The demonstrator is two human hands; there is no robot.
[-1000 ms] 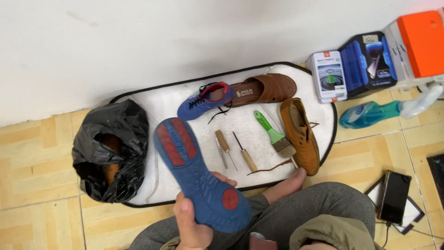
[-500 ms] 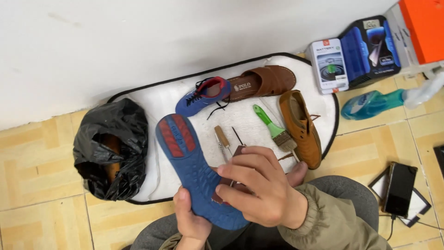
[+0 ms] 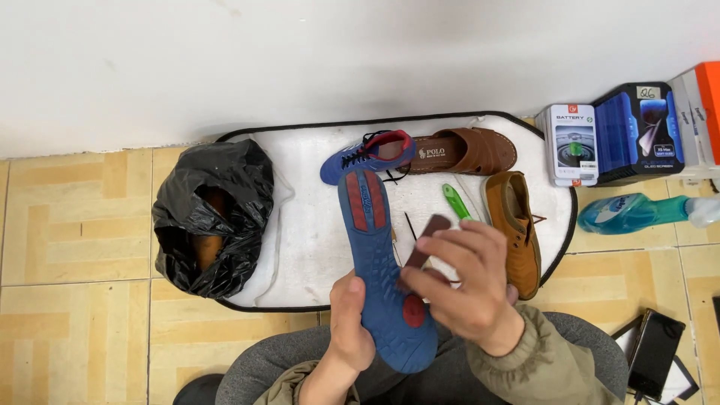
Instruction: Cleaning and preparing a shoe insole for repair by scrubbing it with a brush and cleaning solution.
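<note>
My left hand (image 3: pixel 351 324) grips a blue shoe (image 3: pixel 379 259) near its heel, sole turned up, showing red patches. My right hand (image 3: pixel 469 281) holds a small dark brown rectangular piece (image 3: pixel 426 238) against the sole's right edge. Both hands hover above my lap, at the near edge of a white mat (image 3: pixel 307 225). On the mat lie a second blue shoe (image 3: pixel 367 155), a brown sandal (image 3: pixel 469 152), a tan shoe (image 3: pixel 516 229) and a green-handled brush (image 3: pixel 454 201), partly hidden by my right hand.
A black plastic bag (image 3: pixel 212 217) with something brown inside sits at the mat's left. Boxes (image 3: pixel 622 133) stand by the wall at right, with an orange box (image 3: pixel 706 97), a blue spray bottle (image 3: pixel 637 212) lying down and a phone (image 3: pixel 654 352) on the tiled floor.
My right hand came in from the lap, reached the mat beside the shoe, and now holds the brown piece up against the sole. The shoe stayed in my left hand.
</note>
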